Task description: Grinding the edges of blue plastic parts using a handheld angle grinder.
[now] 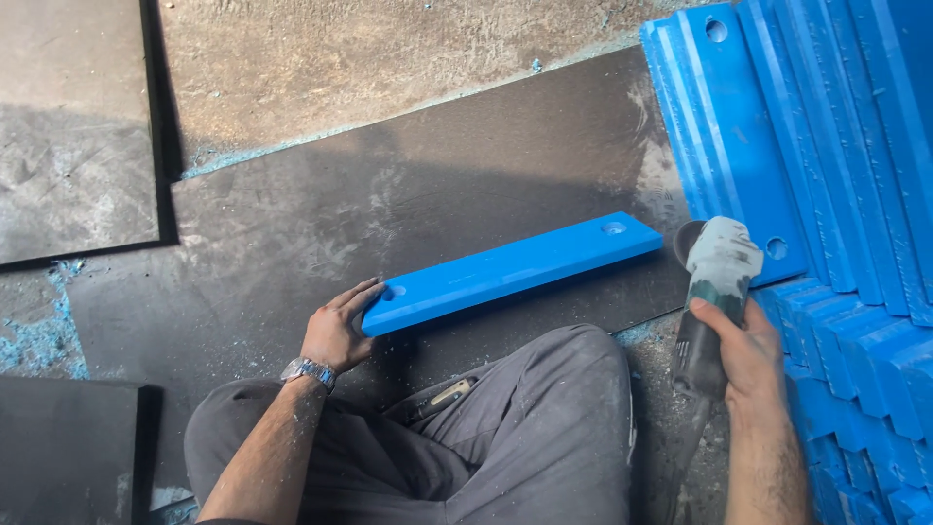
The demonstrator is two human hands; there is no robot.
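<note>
- A long blue plastic bar (505, 269) lies flat on a dark mat (292, 224) on the floor, running from near left to far right, with a round hole near each end.
- The left hand (338, 329) rests at the bar's near left end, fingers (362, 292) spread and curled loosely against that end, touching it rather than clamped around it. A metal wristwatch (308, 370) sits on that wrist.
- The right hand (746, 352) is closed around the body of a dusty angle grinder (714, 282), whose head is just beside the bar's far right end; I cannot tell whether the disc touches the bar.
- The person sits on the floor in grey trousers (525, 428), knees just near of the bar.
- To the right, many more blue bars (836, 146) lie overlapping in a stack, some with the same round holes.
- Blue shavings (39, 335) are scattered on the concrete at the left.
</note>
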